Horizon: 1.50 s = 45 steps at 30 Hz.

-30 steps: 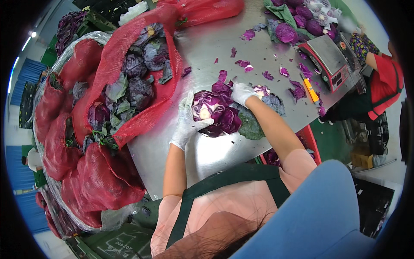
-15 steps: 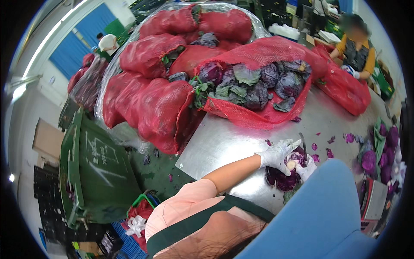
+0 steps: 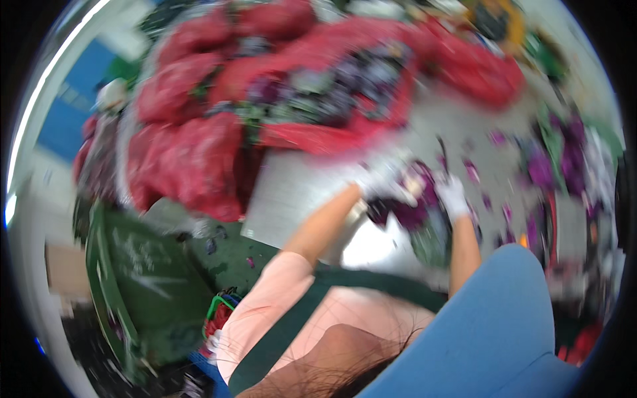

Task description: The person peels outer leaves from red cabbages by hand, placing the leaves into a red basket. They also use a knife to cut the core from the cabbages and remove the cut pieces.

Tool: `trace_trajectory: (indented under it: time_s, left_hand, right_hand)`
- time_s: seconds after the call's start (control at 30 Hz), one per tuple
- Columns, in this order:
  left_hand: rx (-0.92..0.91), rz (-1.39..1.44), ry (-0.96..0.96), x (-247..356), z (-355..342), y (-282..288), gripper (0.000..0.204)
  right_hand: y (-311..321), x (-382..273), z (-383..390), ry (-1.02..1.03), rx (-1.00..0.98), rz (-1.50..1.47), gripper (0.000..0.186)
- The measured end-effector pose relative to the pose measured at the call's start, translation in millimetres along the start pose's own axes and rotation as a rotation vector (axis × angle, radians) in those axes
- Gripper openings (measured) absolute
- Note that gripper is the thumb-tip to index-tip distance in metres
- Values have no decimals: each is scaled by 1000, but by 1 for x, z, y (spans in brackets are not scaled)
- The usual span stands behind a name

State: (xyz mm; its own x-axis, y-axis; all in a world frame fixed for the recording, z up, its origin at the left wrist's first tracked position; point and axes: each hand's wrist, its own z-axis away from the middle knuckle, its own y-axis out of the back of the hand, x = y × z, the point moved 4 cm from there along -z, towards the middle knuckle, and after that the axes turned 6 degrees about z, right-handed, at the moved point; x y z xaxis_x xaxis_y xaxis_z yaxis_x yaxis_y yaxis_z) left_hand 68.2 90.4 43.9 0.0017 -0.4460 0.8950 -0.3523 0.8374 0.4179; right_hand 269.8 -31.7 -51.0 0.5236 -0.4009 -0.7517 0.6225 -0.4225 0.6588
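A red cabbage (image 3: 411, 216) with a pale cut stem end rests on the metal table (image 3: 285, 192). My left hand (image 3: 388, 186), in a white glove, lies over its left side and grips it. On the cabbage's right, my gloved right hand (image 3: 453, 198) is closed round a knife, its thin dark blade (image 3: 442, 151) pointing away from me. Loose green outer leaves (image 3: 430, 240) lie just below the cabbage. Motion smears the fingers and the cut face.
Beyond my hands lies an opened red mesh sack (image 3: 318, 138) with several cabbages (image 3: 352, 79). More full sacks (image 3: 189, 159) are piled at the left. A green bin (image 3: 149, 285) stands lower left. Trimmed cabbages (image 3: 541, 166) and purple leaf scraps (image 3: 471, 170) lie to the right. A co-worker (image 3: 494, 23) is at far right.
The view has tilted and shifted, so the table scene sits further left and higher. My right hand and forearm, partly hidden before, now show, with the knife slightly apart from the cabbage.
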Motion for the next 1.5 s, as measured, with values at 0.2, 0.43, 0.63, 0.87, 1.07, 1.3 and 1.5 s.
trace_trajectory:
  time_s: [0.2,0.43,0.63,0.87,1.07,1.3,1.5]
  left_hand:
    - [-57,-110,301,-11,20,19,124]
    - [167,375,275,-35,30,0,112]
    - [234,349,192,-22,8,-13,73]
    - [184,339,222,-32,-11,-13,69]
    - [167,340,189,-42,-22,-9,66]
    - [-109,326,12,12,-17,-10,82]
    - [-168,373,245,-13,-2,28,126]
  right_hand:
    - [19,11,44,-346,-191,-516,25]
    - [26,-91,65,243,145,298,55]
    - [10,-111,49,203,-118,582,61]
    - [15,-92,12,151,-178,600,39]
    - [20,-93,-13,87,-184,624,36]
    - [31,18,-9,-349,-268,373,45]
    - [62,-43,23,-367,91,370,37]
